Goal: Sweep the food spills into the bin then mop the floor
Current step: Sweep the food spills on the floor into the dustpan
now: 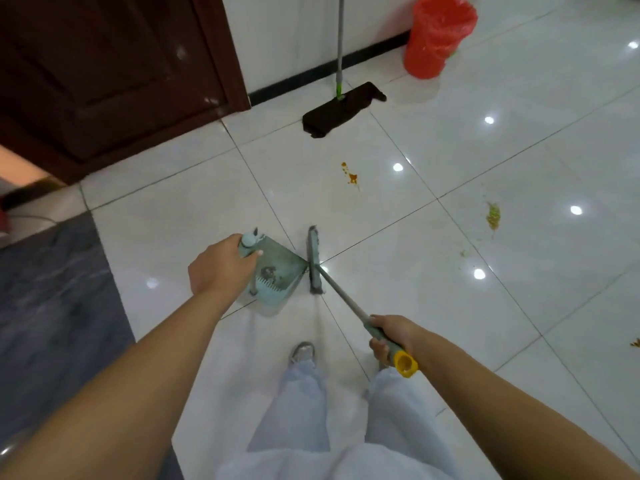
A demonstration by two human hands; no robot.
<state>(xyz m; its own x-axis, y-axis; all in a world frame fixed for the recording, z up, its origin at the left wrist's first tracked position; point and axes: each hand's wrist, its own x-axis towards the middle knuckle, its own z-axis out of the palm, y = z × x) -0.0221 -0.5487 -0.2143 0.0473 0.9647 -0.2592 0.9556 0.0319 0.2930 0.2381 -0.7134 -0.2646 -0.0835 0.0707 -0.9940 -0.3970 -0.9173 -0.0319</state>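
My left hand (pixel 221 265) grips the top of the handle of a pale green dustpan (pixel 280 271) that rests on the white tiled floor. Some dark debris lies in the pan. My right hand (pixel 391 336) holds the grey, yellow-capped handle of a broom (pixel 314 261), whose head stands right at the pan's open lip. An orange sauce spill (pixel 351 176) lies further ahead. A green-yellow food smear (pixel 493 216) is to the right. A bin lined with a red bag (pixel 438 34) stands at the far right by the wall. A flat dark mop (pixel 341 109) leans against the wall.
A dark brown door (pixel 104 74) fills the upper left. A dark grey mat (pixel 52 306) covers the floor on the left. My legs and one shoe (pixel 303 353) are below the dustpan. Another small orange spot (pixel 635 342) sits at the right edge.
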